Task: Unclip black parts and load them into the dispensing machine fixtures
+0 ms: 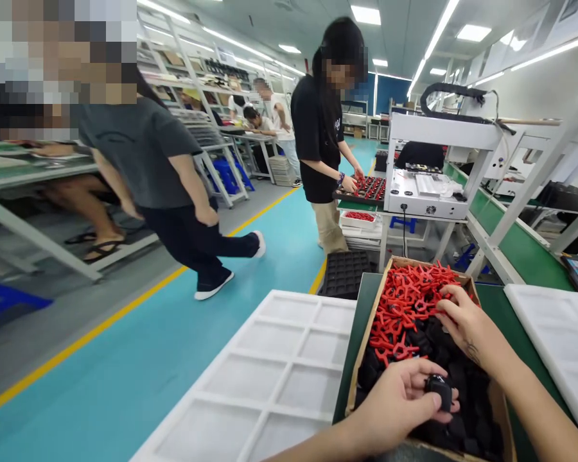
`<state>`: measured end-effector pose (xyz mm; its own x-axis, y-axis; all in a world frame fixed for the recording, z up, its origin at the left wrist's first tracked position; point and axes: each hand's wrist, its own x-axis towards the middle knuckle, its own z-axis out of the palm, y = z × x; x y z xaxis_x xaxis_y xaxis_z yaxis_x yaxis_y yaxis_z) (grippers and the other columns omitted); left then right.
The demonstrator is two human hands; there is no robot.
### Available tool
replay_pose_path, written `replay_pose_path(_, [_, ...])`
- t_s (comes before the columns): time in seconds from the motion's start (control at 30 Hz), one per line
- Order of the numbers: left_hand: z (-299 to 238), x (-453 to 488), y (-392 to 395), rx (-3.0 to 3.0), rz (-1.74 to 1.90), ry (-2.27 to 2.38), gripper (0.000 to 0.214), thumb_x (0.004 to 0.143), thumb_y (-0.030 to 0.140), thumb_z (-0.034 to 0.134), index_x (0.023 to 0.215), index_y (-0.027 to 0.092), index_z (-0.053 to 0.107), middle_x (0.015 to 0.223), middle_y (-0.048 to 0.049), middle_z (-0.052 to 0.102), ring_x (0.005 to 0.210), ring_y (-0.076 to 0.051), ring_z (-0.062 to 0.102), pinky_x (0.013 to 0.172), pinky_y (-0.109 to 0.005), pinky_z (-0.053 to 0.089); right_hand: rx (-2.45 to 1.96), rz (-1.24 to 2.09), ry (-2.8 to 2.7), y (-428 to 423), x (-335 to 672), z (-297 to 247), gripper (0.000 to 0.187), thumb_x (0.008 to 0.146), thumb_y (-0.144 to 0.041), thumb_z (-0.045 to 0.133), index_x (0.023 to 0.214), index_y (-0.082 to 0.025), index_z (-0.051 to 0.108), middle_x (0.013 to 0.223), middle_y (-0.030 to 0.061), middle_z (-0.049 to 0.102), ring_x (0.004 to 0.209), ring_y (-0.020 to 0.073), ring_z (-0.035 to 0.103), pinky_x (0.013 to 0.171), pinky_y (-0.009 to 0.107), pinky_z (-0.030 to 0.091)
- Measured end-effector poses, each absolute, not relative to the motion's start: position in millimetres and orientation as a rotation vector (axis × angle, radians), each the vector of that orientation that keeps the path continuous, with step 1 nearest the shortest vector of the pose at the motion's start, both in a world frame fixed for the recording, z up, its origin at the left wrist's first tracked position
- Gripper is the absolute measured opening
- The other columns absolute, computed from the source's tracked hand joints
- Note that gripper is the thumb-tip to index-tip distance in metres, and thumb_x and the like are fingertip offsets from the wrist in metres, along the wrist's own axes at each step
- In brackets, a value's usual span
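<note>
A: Entry one, box [366,333]?
B: Cardboard. Red clips [409,295] fill its far end, black parts [467,385] its near end.
A: Left hand [399,401]?
B: Over the box's near end, fingers closed round one black part [439,389].
A: Right hand [467,324]?
B: Mid-box, fingers curled down among the clips. Whether it grips one, cannot tell.
A: Beside the box?
B: White tray [270,372], on its left.

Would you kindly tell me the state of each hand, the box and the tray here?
Left hand, closed around a small black part.
Right hand, fingers bent among the red clips, grip unclear.
Cardboard box, open, holding red clips and black parts.
White tray, lying flat left of the box.
</note>
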<state>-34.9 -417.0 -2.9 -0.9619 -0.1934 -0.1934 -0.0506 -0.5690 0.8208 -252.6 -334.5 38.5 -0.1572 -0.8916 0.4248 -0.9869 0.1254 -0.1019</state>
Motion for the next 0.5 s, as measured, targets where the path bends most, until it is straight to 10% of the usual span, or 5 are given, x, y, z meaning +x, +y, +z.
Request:
replay_pose_path(0.2, [0, -38, -418, 0.405, -2.686, -1.359, 0.068, 0.065, 0.053, 0.102, 0.112, 0.012, 0.074, 0.107, -0.0198, 0.085, 0.103, -0.037, 0.083, 0.093, -0.049, 0.066, 1.62, 1.227, -2.27, -285, -231, 26, 0.016, 0.104, -0.03, 0.064, 0.089, -0.024, 0.064, 0.112, 0.0107, 0.073, 0.089, 0.0225, 0.074, 0.077, 0.033, 0.06])
replay_pose_path(0.5, [7, -41, -422, 0.421, -2.704, -1.286, 0.053, 0.076, 0.038, 0.1, 0.115, 0.013, 0.077, 0.109, -0.0169, 0.085, 0.102, -0.033, 0.083, 0.094, -0.045, 0.067, 1.05, 2.021, -2.464, -235, -173, 19, 0.045, 0.096, -0.034, 0.076, 0.139, -0.023, 0.067, 0.114, 0.0105, 0.079, 0.1, 0.0237, 0.079, 0.093, 0.038, 0.067])
